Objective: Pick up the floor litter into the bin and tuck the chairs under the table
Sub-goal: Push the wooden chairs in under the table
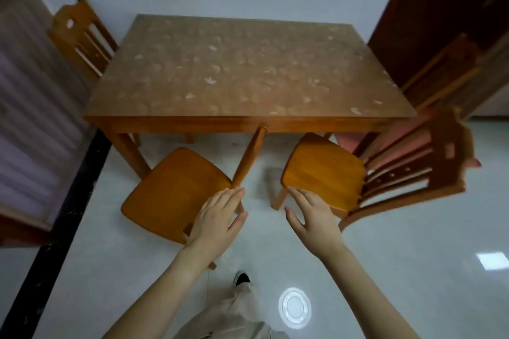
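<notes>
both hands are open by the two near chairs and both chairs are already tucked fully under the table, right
Not quite. The head view shows the left hand and right hand open by the two near chairs, but neither chair is tucked in. The left chair and right chair stand out from the table with their seats in full view.

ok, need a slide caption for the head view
Open left hand and right hand reach toward the left chair and right chair, neither tucked under the table.
</notes>
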{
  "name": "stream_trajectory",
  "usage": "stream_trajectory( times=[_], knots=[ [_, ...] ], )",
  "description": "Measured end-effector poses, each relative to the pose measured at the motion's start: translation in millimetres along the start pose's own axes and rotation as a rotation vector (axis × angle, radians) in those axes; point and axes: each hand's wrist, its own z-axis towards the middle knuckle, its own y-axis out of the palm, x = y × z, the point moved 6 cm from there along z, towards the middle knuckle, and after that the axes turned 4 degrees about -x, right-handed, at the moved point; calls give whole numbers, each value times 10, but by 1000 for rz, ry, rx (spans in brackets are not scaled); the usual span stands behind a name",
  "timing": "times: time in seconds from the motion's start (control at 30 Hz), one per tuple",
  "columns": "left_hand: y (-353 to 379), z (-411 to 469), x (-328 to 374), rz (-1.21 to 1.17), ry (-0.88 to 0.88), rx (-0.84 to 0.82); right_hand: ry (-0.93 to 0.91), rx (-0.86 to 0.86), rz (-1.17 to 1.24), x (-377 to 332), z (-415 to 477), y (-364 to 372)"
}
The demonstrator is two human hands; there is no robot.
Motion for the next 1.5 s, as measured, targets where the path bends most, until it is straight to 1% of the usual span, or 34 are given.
stream_trajectory(
  times=[0.17,0.27,0.33,0.47,0.53,0.63,0.7,0.77,0.83,0.93,1.0,1.07,1.23,1.3,1.4,1.5],
  knots=[
    [-184,412,-407,1,-141,54,-180,-75,-22,-173,849,62],
    [-241,545,-498,-6,-212,71,-332,-214,-96,-245,1240,158],
    [-183,594,-505,-47,-254,49,-448,-311,-160,-269,1463,274],
    [34,656,-458,-186,-393,-32,-608,-531,-245,-222,1938,549],
    [147,643,-457,-262,-475,-39,-679,-642,-282,-184,2130,655],
    [253,602,-406,-335,-562,25,-750,-772,-290,-143,2341,765],
    [274,581,-344,-353,-615,97,-790,-811,-279,-121,2414,825],
    [289,565,-279,-351,-668,170,-823,-807,-262,-95,2434,860],
    [329,544,-224,-317,-714,245,-849,-767,-237,-80,2416,864],
    [442,504,-176,-273,-769,337,-834,-704,-170,-61,2401,859],
    [475,472,-141,-263,-800,384,-823,-696,-141,-46,2387,881],
    [481,450,-129,-301,-832,427,-806,-695,-122,-13,2377,913],
    [512,399,-122,-458,-933,547,-768,-620,-120,64,2240,878],
    [526,371,-124,-469,-937,581,-743,-598,-117,102,2130,855],
    [552,317,-154,-447,-898,610,-715,-572,-129,148,1965,858],
    [580,254,-228,-466,-837,597,-664,-547,-141,170,1812,854]
  ],
)
